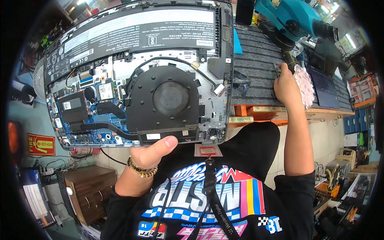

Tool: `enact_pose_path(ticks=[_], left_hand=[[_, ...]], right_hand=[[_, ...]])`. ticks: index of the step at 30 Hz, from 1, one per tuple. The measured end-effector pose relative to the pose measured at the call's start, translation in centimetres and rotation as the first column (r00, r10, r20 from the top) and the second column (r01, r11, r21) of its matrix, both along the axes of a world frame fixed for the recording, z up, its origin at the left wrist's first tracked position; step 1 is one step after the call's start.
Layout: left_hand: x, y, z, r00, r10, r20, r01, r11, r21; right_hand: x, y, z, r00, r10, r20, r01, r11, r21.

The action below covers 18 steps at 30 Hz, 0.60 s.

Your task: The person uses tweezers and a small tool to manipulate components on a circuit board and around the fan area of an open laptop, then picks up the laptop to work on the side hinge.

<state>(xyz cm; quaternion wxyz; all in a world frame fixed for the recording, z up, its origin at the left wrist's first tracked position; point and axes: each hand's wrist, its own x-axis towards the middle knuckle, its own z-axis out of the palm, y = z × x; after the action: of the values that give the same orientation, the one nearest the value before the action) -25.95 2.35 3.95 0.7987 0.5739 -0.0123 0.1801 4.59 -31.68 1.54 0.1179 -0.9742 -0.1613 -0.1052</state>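
Note:
An opened laptop base [120, 72] fills the upper left, its inside facing up. Its lower edge is in my left hand [154, 152], the thumb lying over the rim near the fan. A long black battery [136, 34], a round black fan [168, 98] and a blue circuit board [96, 108] are exposed. A loose cable with a white connector [219, 89] lies right of the fan. My right hand [286, 84] is closed over the grey ribbed mat [256, 60], beside a black-and-yellow handle [289, 60]. Thin metal shows by its fingers; what it grips is unclear.
A teal microscope [294, 20] stands at the back right. A crumpled pink cloth [304, 88] lies right of my right hand, next to a dark keyboard piece [326, 88]. A clear plastic bag [241, 82] rests beside the laptop. The bench's wooden edge [280, 112] runs below.

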Motion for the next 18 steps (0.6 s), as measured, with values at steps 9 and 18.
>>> enact_pose_path(ticks=[9, 18], left_hand=[[-0.7, -0.4, 0.7, 0.998, 0.045, -0.048, -0.044, 0.999, 0.027], [-0.5, -1.0, 1.5, 0.998, 0.028, -0.060, -0.026, 0.999, 0.046]], right_hand=[[0.9, -1.9, 0.5, 0.983, 0.180, -0.015, -0.177, 0.975, 0.138], [-4.2, -3.2, 3.6, 0.731, 0.555, -0.398, 0.135, 0.453, 0.881]])
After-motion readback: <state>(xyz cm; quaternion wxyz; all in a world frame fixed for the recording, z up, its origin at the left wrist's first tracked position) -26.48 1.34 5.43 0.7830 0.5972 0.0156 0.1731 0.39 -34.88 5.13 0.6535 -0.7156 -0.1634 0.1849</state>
